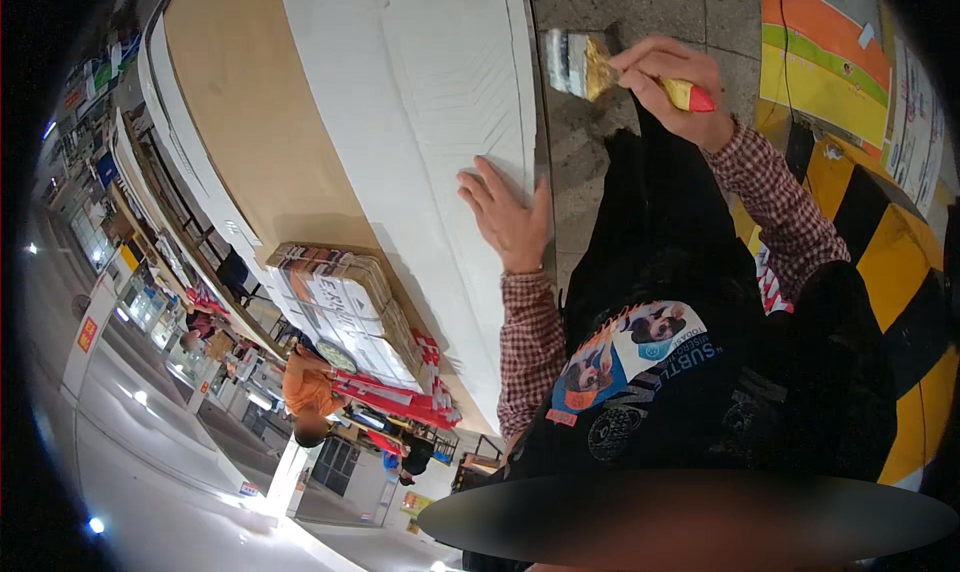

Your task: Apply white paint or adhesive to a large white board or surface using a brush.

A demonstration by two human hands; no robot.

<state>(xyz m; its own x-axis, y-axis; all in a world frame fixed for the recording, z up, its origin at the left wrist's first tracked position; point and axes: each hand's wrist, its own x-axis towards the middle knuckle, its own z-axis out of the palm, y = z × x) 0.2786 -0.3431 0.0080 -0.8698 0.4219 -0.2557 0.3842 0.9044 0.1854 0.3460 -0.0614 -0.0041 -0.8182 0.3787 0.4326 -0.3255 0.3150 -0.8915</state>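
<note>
My right hand [685, 87] is closed round a paintbrush [578, 65], held over the floor just past the table's edge. Its handle is yellow with a red end, the band is gold-coloured, and the wide bristles look white and dark. My left hand [510, 217] lies with fingers spread on a white sheet [400, 102], near the edge closest to me. Faint crease-like lines run across the sheet above that hand.
Left of the sheet extends a brown board [240, 102]. A string-tied bundle of printed packaging [345, 307] sits on it, beside red and white strips [420, 397]. A black-and-yellow striped block [870, 222] stands at right below a poster [820, 72]. A person in orange [308, 384] is farther off.
</note>
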